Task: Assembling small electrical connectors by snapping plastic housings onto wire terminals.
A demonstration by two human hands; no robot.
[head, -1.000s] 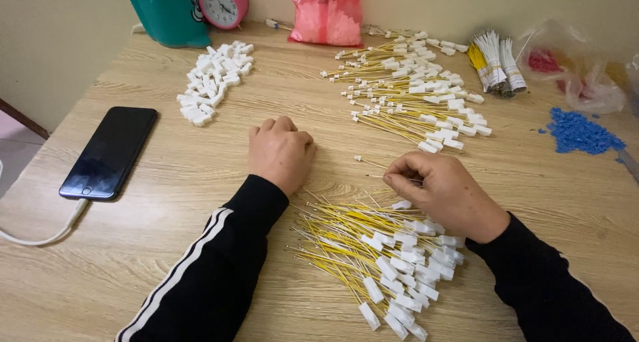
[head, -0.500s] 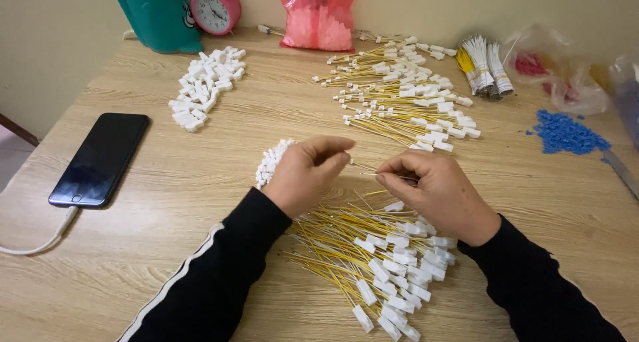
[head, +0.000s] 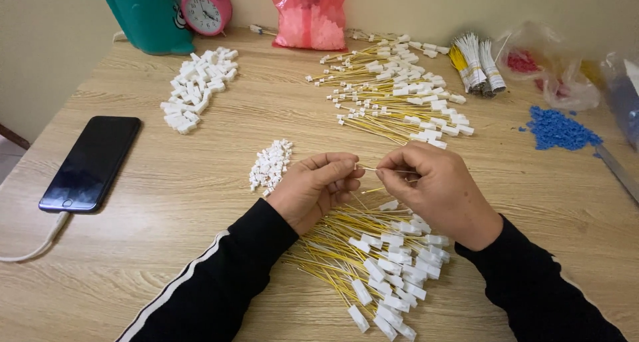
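My left hand and my right hand meet above the table's middle, fingertips pinched toward each other. Between them runs one thin yellow wire; the right fingers pinch it and the left fingers pinch a small white connector at its tip, mostly hidden. Under my wrists lies a bundle of yellow wires with white plugs. A small heap of tiny white connectors sits just left of my left hand.
A second spread of yellow wires with white ends lies further back. A larger pile of white housings lies at back left. A black phone on a cable lies at left. Teal holder, pink clock, pink bag, blue pellets.
My left hand lifted off the small connector heap and came to my right hand. Both now pinch one wire between them; the camera moved closer.
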